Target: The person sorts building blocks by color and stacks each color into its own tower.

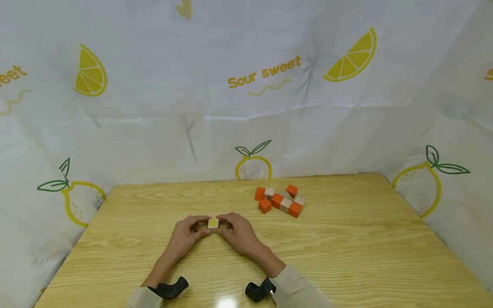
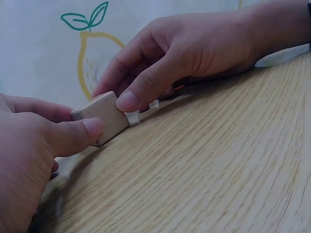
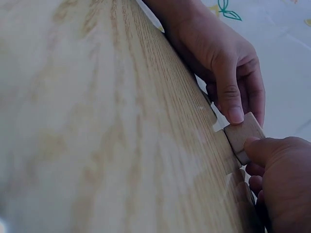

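Note:
A small pale wooden block [image 1: 213, 224] with a yellow mark on its top face is between the two hands, low at the tabletop. The left hand [image 1: 182, 237] pinches its left side between thumb and fingers. From the opposite side, the right hand [image 1: 242, 235] pinches the same block. In the left wrist view, both thumbs press the near face of the block [image 2: 112, 124], and the fingertips behind it are mostly hidden. The right wrist view shows the block [image 3: 239, 136] standing on the wooden surface, a thumb at each side.
Beyond the right hand lies a loose group of orange and pale wooden blocks [image 1: 285, 205], several of them touching. The wood-grain table [image 1: 346, 248] reaches back to a white cloth [image 1: 169, 145] printed with lemons. A black band [image 1: 169, 289] is on each wrist.

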A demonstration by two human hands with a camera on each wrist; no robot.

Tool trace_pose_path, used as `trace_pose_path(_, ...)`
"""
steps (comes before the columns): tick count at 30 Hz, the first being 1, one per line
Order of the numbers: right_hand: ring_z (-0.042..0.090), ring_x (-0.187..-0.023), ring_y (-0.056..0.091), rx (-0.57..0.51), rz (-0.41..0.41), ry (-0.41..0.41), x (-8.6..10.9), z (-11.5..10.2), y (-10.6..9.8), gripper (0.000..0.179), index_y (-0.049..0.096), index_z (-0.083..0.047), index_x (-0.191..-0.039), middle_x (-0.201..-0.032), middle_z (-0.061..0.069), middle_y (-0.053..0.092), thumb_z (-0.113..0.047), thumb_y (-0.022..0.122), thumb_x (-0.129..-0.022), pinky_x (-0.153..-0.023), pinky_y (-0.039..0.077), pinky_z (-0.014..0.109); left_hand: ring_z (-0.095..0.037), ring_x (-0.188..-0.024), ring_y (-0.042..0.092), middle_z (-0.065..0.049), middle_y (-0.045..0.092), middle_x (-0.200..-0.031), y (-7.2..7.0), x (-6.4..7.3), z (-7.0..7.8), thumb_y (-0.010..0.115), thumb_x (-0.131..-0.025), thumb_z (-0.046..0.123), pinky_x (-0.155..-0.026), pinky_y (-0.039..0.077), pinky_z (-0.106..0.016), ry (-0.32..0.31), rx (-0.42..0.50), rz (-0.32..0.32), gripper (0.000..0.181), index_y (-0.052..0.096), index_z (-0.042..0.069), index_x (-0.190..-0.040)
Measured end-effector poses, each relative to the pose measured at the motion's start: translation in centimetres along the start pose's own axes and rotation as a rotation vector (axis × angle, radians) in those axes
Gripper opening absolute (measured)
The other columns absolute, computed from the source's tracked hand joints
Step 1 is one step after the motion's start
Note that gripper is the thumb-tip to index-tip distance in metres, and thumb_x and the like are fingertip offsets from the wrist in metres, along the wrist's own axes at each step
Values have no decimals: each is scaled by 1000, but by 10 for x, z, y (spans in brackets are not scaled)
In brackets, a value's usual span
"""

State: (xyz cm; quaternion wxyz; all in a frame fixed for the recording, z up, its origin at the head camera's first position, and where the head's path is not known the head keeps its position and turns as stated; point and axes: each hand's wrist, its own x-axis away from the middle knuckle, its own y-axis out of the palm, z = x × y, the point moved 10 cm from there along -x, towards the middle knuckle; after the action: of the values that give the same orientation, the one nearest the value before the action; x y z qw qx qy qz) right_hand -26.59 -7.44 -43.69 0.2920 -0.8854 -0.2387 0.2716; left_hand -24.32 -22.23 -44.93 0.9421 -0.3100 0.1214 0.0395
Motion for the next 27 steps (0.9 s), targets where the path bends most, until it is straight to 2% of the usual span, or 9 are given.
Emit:
trace_pose_path(13,16,-94,57,10,2,10,4,-1,-2,39,59,-9,-129,-112,4,61,-25,64,-94,-79,48,31,-13,-62,43,3,52,-73,4,1,3,79,-79,17,-57,37,-27,-13,7,-32,37,69,16,-114)
trace_pose_path(19,17,-91,55,-36,62,-21,9,-6,-9,38,58,-7,-129,-114,4,59,-24,63,-95,-76,47,31,-13,-62,42,4,51,-73,3,2,5,79,-78,17,-58,37,-26,-1,1,-27,37,69,15,-114)
trace_pose_path(27,17,-76,51,-69,186,-68,17,-10,-34,34,59,-8,-126,-108,7,60,-17,64,-94,-58,41,23,-12,-62,41,5,50,-72,3,1,4,80,-77,15,-57,37,-26,2,-6,-16,38,69,15,-114)
